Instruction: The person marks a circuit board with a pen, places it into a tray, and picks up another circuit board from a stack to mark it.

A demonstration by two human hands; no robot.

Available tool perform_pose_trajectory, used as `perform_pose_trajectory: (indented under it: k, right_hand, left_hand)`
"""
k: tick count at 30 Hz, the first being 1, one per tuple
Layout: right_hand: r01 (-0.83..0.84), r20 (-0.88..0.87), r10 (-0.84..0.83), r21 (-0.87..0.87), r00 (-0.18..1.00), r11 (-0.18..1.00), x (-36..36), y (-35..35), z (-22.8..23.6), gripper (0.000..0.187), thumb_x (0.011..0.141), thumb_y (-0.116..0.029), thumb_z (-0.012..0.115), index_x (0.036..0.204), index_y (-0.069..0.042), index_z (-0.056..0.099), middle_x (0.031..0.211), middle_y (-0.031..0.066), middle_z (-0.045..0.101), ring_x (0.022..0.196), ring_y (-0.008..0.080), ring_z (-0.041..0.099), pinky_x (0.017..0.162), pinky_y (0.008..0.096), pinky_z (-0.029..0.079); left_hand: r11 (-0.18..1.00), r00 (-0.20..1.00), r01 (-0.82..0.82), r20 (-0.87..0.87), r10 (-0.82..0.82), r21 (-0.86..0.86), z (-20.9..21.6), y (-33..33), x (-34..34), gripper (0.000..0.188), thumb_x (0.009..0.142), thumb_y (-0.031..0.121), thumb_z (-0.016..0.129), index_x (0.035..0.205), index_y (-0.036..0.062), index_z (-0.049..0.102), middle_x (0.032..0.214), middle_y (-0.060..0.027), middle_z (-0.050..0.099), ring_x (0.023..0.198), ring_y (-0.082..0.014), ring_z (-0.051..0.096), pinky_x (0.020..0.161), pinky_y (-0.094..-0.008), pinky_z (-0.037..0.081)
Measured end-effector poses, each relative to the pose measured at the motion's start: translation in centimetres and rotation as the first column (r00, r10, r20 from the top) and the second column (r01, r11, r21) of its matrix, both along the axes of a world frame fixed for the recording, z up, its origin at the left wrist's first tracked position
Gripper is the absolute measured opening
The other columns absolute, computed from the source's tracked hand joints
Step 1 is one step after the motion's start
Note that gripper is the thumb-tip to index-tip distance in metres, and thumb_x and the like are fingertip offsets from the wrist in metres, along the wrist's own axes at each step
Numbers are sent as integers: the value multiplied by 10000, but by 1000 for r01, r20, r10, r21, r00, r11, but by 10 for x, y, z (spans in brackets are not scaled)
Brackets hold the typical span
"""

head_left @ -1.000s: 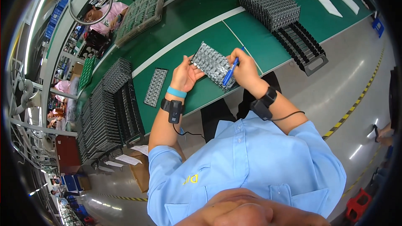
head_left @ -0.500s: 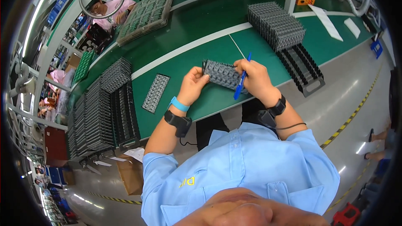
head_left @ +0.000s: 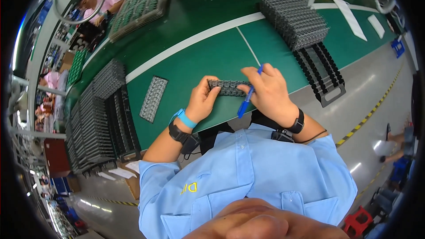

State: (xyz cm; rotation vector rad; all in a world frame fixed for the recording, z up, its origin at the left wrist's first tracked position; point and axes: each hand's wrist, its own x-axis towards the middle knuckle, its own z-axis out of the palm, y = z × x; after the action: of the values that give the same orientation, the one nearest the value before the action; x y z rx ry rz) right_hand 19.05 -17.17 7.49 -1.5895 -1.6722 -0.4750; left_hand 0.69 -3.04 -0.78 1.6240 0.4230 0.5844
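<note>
A dark grey circuit board panel (head_left: 228, 88), covered in rows of small parts, is held level above the green bench, close to its front edge. My left hand (head_left: 201, 101) pinches its left end between thumb and fingers. A blue pen (head_left: 245, 104) slants across my right hand (head_left: 271, 92), its lower end pointing toward me. Fingers of that hand also reach the panel's right end; their exact contact is partly hidden. A similar panel (head_left: 153, 99) lies flat on the bench, to the left of my left hand.
Black slotted racks with upright panels (head_left: 90, 121) stand at the left. Another rack (head_left: 321, 77) at the right holds a dense block of panels (head_left: 294, 20). Beyond the bench, a large tray of boards (head_left: 141, 6) sits near a person in pink (head_left: 99, 6). White strips (head_left: 349, 17) lie far right.
The held panel has come lower and nearer to me, tilted flatter. My right hand has shifted slightly with the pen, its fingers reaching further over the panel's right end. The view has swung slightly.
</note>
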Motion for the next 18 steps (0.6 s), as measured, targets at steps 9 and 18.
perform_pose_trajectory:
  k: [9,18]
  right_hand:
    - [1,120,62,-464,991,886,9,0,2,179,710,-121,687,814,-59,556,610,88,574,648,277,619,515,360,486]
    - [156,72,-142,-251,987,955,115,-73,69,169,720,-13,657,870,-76,613,669,113,587,655,316,616,583,409,483]
  left_hand:
    - [989,995,14,-98,0,146,17,-14,0,256,935,-14,552,1186,4,505,1000,-49,594,928,-96,568,820,-240,465]
    - [980,997,-81,30,77,180,24,-9,1,407,960,74,552,1332,18,396,1217,-151,594,1140,-238,576,1020,-365,431]
